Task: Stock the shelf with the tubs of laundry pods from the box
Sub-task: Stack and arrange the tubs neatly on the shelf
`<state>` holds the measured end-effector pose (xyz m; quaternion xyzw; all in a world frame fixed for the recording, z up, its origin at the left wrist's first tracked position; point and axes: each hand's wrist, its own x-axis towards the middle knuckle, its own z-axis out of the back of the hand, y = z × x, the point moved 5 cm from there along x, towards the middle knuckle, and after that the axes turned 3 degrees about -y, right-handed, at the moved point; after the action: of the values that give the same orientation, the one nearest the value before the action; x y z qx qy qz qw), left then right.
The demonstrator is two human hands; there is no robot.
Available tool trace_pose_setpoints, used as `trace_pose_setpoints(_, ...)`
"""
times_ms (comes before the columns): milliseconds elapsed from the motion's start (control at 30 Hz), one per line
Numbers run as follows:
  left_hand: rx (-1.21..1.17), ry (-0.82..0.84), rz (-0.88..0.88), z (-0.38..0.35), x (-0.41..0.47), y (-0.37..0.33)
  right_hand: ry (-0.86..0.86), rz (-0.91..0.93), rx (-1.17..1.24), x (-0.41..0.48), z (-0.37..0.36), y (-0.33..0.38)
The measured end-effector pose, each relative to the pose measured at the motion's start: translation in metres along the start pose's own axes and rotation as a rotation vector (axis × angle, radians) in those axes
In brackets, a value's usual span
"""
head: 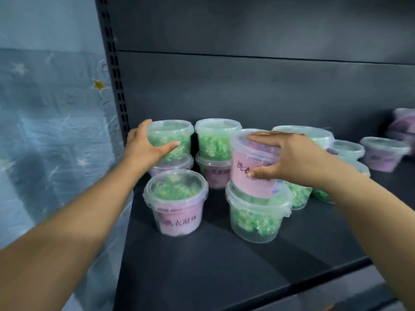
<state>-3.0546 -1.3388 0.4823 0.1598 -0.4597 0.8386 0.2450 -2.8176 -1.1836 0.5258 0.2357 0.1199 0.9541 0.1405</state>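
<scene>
Several clear lidded tubs of laundry pods stand in stacks on a dark shelf (202, 261). My left hand (143, 147) grips a tub of green pods (173, 135) that sits on top of a pink-labelled tub at the back left. My right hand (289, 158) holds a pink-labelled tub (251, 176), tilted, resting on a tub of green pods (256, 218). A single pink-labelled tub (177, 203) stands alone at the front left. Another two-high stack (215, 151) stands in the back middle. The box is out of view.
More tubs (384, 153) stand further right along the shelf, some hidden behind my right arm. A perforated upright post (114, 70) bounds the shelf on the left, with a blue star-patterned sheet (51, 131) beside it. The shelf's front edge (314, 279) runs below.
</scene>
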Motion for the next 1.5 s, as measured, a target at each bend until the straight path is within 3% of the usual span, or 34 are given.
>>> trace_pose_setpoints(100, -0.092, 0.005, -0.030, -0.011, 0.008, 0.005, -0.064, -0.117, 0.138, -0.006, 0.005, -0.003)
trace_pose_setpoints(300, -0.349, -0.152, -0.096, 0.021, -0.006, -0.008, -0.195, -0.220, 0.239, -0.009, 0.035, -0.003)
trace_pose_setpoints(533, -0.396, 0.126, -0.127, 0.038, -0.069, -0.017, -0.338, -0.230, 0.322, -0.003, 0.057, -0.005)
trace_pose_setpoints(767, -0.412, 0.148, -0.067, 0.032, -0.087, -0.019, -0.446, -0.137, 0.305, 0.007, 0.052, 0.014)
trace_pose_setpoints(900, -0.536, 0.248, -0.025, 0.039, -0.077, -0.012, -0.409, -0.082, 0.387, 0.016, 0.050, 0.032)
trace_pose_setpoints(1000, -0.694, 0.148, 0.019, 0.045, -0.052, 0.012, -0.378, -0.054, 0.369, 0.025, 0.048, 0.046)
trace_pose_setpoints(1167, -0.612, -0.034, -0.005, 0.037, -0.014, 0.072, -0.266, 0.021, 0.386, 0.046, 0.037, 0.085)
trace_pose_setpoints(1333, -0.671, 0.222, 0.098, 0.004, -0.010, 0.100, -0.167, 0.100, 0.280, 0.059, 0.019, 0.119)
trace_pose_setpoints(1500, -0.716, 0.374, -0.045, -0.015, -0.008, 0.094, -0.093, 0.100, 0.201, 0.061, 0.016, 0.133)
